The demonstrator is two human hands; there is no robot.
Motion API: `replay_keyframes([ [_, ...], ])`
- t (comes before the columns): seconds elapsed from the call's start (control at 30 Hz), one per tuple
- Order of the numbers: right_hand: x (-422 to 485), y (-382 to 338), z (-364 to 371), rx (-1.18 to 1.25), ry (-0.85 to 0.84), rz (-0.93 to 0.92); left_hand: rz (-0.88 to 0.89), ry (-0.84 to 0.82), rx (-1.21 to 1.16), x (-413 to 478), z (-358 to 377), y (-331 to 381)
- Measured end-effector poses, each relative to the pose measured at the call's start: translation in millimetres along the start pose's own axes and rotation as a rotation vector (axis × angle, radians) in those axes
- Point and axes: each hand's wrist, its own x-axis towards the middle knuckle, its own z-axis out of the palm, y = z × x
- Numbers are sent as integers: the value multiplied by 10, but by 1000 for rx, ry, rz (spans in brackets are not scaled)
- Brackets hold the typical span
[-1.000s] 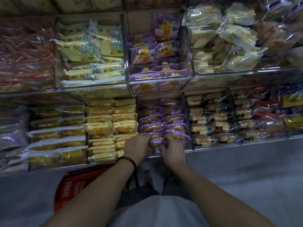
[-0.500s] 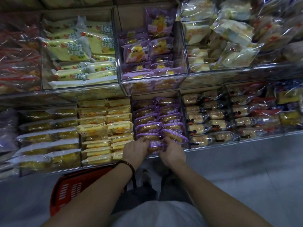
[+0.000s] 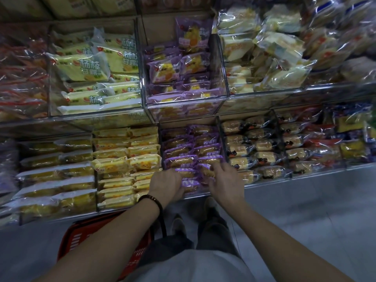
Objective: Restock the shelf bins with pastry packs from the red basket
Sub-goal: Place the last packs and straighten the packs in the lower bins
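The red basket (image 3: 81, 239) stands on the floor beneath the left forearm, nearer the body than either hand. The arm hides much of it, and what it holds cannot be seen. A dark bead bracelet (image 3: 151, 200) circles the left wrist.

The hands are close together but not touching, both at the front rim of the lower shelf bin (image 3: 198, 194). The left hand (image 3: 166, 186) grips the front purple pack (image 3: 190, 185), fingers curled over it and thumb underneath. Just right of it, the right hand (image 3: 225, 182) has its fingers stretched and spread. Its fingertips rest on the neighbouring packs (image 3: 205, 169) and it holds nothing.

Beyond both hands, two purple rows (image 3: 181, 151) fill the rest of that bin. Yellow packs (image 3: 122, 169) lie in the bin left of the left hand. Brown pastries in clear wrap (image 3: 250, 151) lie in the bin right of the right hand.

Farther up and beyond the hands, the upper shelf carries a clear bin of larger purple bags (image 3: 179, 68). Pale green bags (image 3: 91, 66) lie to its left and loose clear-wrapped cakes (image 3: 264, 51) to its right.
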Motion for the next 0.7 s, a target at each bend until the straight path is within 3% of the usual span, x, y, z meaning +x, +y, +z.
replay_keyframes([
  [0.07,42,107,-10,-206,1,-21,49,110,26,43,-24,31],
  [0.17,155,169,15,-323,-124,-78,106,129,-9,114,-15,102],
  [0.5,501,317,-91,-442,-166,-499,76,94,-134,106,21,60],
  [0.7,574,419,-153,-366,-211,-529,31,79,-104,67,22,37],
])
